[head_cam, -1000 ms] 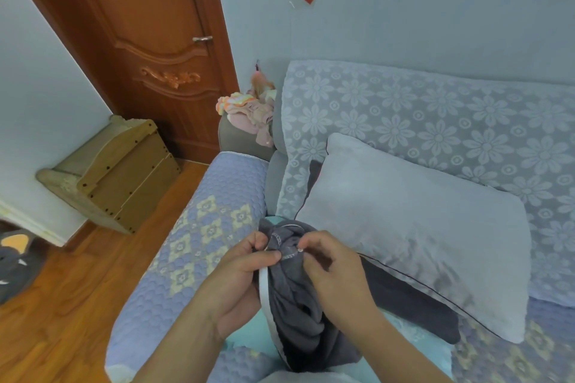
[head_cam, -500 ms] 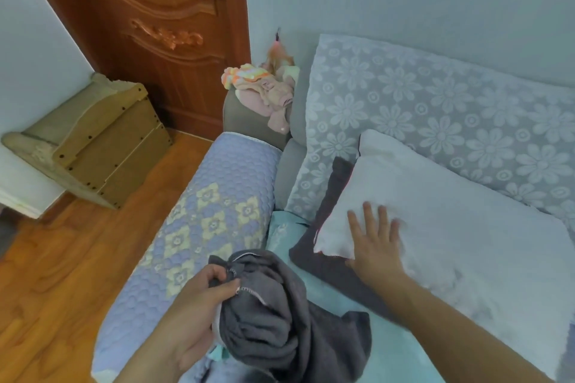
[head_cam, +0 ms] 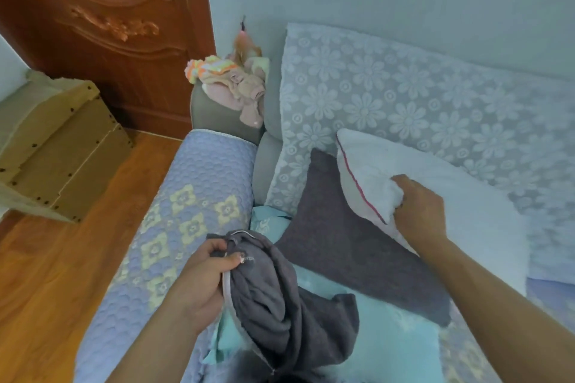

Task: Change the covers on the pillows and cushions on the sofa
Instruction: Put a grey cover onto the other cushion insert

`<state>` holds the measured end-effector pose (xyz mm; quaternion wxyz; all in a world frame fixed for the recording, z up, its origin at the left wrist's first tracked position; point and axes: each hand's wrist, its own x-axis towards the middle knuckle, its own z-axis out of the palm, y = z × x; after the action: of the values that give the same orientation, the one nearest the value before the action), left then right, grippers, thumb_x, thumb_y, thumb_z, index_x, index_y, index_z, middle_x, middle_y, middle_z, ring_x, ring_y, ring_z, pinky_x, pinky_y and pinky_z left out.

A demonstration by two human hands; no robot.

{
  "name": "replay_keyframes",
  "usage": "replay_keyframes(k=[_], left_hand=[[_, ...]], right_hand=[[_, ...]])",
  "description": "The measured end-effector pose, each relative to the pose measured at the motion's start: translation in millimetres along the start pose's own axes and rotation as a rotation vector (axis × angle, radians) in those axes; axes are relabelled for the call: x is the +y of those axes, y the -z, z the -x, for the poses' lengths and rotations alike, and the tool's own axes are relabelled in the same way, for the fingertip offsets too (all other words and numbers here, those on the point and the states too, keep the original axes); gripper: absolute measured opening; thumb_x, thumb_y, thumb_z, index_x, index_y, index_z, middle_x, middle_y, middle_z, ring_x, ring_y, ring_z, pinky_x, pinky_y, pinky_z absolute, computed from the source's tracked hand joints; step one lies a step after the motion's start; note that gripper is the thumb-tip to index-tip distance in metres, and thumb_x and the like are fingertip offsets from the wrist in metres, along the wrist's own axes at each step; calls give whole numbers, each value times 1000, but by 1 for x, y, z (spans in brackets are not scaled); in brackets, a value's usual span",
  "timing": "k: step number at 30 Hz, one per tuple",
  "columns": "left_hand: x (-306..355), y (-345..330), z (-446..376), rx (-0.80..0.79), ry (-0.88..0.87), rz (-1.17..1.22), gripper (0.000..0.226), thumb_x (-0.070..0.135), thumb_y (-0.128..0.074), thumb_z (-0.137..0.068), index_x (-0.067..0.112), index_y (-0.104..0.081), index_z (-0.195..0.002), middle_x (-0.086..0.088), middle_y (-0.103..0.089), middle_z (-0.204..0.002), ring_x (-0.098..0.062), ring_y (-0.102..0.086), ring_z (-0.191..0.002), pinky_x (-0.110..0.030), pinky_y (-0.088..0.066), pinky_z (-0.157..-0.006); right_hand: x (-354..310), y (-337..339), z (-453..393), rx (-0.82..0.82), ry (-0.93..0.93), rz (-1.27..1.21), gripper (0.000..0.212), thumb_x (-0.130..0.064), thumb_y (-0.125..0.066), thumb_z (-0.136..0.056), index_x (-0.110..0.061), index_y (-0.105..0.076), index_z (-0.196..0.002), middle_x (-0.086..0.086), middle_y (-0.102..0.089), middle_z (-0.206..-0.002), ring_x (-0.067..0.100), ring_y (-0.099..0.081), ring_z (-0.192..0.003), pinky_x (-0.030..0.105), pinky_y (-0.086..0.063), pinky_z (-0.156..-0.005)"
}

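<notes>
My left hand (head_cam: 202, 277): nearest the camera, low and centre, fingers and thumb curled round the bunched opening of a grey cover (head_cam: 280, 305), thumb pressed on its pale zip edge.
Grey cover: empty and crumpled, hanging from my grip down over a teal pillow (head_cam: 389, 336) that lies flat on the sofa seat.
Sofa seat (head_cam: 193, 227): dressed in a quilted lilac throw with yellow diamond motifs, running left of the teal pillow to the seat's front edge.
Dark grey cushion (head_cam: 348, 246): lies partly on the teal pillow, its far corner tucked under the white pillow.
My right hand (head_cam: 420, 211): further out, to the right, clenched on a fistful of the white pillow (head_cam: 466, 202) near its left edge, beside the red piping.
White pillow: bare of any cover, leaning against the sofa back and overlapping the dark cushion.
Sofa back (head_cam: 404, 96): draped in a pale cloth with a white flower pattern.
Armrest (head_cam: 224, 115): grey, at the far left end, with a heap of pink and yellow clothes (head_cam: 233, 81) on top.
Floor, left: a wooden piece of furniture (head_cam: 56, 140) tipped over on orange boards.
Background: a carved brown door (head_cam: 109, 25) and a pale blue wall.
</notes>
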<state>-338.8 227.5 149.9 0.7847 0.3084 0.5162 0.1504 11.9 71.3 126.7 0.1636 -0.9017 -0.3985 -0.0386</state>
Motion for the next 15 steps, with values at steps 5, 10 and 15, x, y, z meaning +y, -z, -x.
replay_keyframes(k=[5,10,15], left_hand=[[7,-52,-18,109,-139,-14,16,-4,-63,-92,8,-52,-92,-18,-61,-90,-28,-60,-77,-41,-53,-72],[1,-114,-25,181,-345,-100,23,-1,-73,-87,9,-54,-94,-17,-60,-102,-27,-59,-89,-39,-52,-80],[-25,-152,-2,226,-468,-162,21,3,-74,-88,7,-55,-96,-14,-62,-96,-25,-61,-82,-34,-52,-73]], right_hand=[[11,123,6,349,214,-52,14,-11,-49,-74,-10,-62,-67,0,-49,-53,14,-44,-49,16,-29,-51],[24,255,20,89,415,-254,4,-32,-40,-64,-31,-44,-62,-15,-43,-51,5,-49,-50,19,-32,-48],[53,287,-11,-77,375,-311,11,-10,-49,-60,-3,-57,-62,0,-59,-61,7,-52,-57,29,-42,-54]])
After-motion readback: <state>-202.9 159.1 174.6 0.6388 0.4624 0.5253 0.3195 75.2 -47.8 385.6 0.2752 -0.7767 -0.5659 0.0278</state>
